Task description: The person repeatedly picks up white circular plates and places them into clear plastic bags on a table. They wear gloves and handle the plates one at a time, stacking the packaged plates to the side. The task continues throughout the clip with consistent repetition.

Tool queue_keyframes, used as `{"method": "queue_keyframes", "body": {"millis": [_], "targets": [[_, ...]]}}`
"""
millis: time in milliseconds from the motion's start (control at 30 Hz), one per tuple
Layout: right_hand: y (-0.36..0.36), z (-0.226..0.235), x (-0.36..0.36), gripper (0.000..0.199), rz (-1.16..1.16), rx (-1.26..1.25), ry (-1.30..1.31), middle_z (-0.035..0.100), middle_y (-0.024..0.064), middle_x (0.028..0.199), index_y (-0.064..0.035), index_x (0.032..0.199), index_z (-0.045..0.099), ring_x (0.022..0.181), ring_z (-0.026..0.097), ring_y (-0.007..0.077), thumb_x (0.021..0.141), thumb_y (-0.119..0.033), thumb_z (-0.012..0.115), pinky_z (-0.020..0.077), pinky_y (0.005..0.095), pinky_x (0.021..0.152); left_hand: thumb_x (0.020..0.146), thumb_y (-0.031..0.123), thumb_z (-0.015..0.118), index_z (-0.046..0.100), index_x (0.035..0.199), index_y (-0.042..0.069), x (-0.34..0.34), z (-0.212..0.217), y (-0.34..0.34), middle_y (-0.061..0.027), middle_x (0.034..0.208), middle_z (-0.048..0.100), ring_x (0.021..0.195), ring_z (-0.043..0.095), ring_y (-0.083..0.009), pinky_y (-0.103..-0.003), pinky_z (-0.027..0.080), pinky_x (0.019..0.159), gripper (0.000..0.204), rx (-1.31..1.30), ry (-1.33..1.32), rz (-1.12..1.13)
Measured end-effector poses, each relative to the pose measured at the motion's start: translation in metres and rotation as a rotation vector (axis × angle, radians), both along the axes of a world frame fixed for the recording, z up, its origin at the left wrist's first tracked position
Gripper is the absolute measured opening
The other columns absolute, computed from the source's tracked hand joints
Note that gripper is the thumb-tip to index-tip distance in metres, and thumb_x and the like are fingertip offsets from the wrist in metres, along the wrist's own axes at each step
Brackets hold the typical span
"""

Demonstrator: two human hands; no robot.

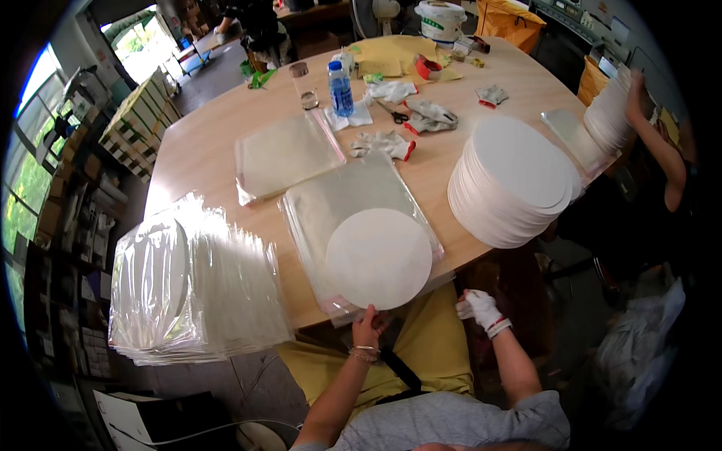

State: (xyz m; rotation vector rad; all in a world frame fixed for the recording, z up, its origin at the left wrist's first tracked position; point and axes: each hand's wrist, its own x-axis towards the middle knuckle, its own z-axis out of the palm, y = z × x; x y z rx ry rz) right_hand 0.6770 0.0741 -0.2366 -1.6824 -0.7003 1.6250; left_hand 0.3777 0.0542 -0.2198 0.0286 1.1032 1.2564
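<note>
In the lower middle of the frame, a white round disc (378,258) is seen lying on a clear plastic bag (338,197) at the near edge of the wooden counter (203,143). The bare left hand (367,326) is closed on the near edge of the disc and bag, with the fingers pinched on it. The right hand (481,308), covered by a white glove, is held just off the counter edge at the lower right of the disc, touching nothing; its fingers are curled, but it cannot be told if they are fully together. At the right of the frame a tall stack of white discs (515,180) is placed on the counter. At the lower left, a pile of bagged discs (188,282) is seen. Another pile of clear bags (286,152) lies above the centre. Further up, a water bottle (341,88), scissors (397,115) and some work gloves (385,143) are found. At the upper right, another person's arm (658,131) is reaching to a second disc stack (609,116).
</note>
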Motion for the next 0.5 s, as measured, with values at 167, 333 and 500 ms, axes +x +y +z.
{"method": "queue_keyframes", "body": {"millis": [167,333,500], "targets": [[0.029,0.012,-0.044,0.04,-0.059,-0.027,0.288,0.063,0.0185,0.081,-0.0056,0.091,0.05,0.063,0.063,0.0308,0.091,-0.045,0.04,0.0533,0.0421,0.057,0.085,0.017,0.061,0.058,0.089,0.002,-0.004,0.006,-0.01,-0.0066,0.084,0.063,0.075,0.062,-0.017,-0.03,0.052,0.061,0.015,0.16,0.157,0.028],[0.041,-0.029,-0.059,0.032,-0.144,-0.085,0.461,0.061,0.018,0.091,-0.008,0.103,0.047,0.075,0.062,0.0295,0.092,-0.037,0.039,0.053,0.0395,0.068,0.085,0.013,0.059,0.06,0.092,-0.001,-0.033,0.048,-0.037,-0.0054,0.083,0.063,0.073,0.059,-0.0125,-0.027,0.05,0.064,0.016,0.368,0.412,-0.094],[-0.003,0.059,-0.119,0.068,0.146,0.555,0.227,0.057,0.005,0.089,-0.0018,0.138,0.013,0.074,0.052,0.0088,0.08,0.002,0.047,0.0436,0.0199,0.068,0.085,0.013,0.06,0.061,0.092,-0.001,-0.076,0.1,-0.06,-0.0058,0.078,0.062,0.068,0.056,-0.0084,-0.024,0.046,0.062,0.016,0.495,0.718,-0.384]]}}
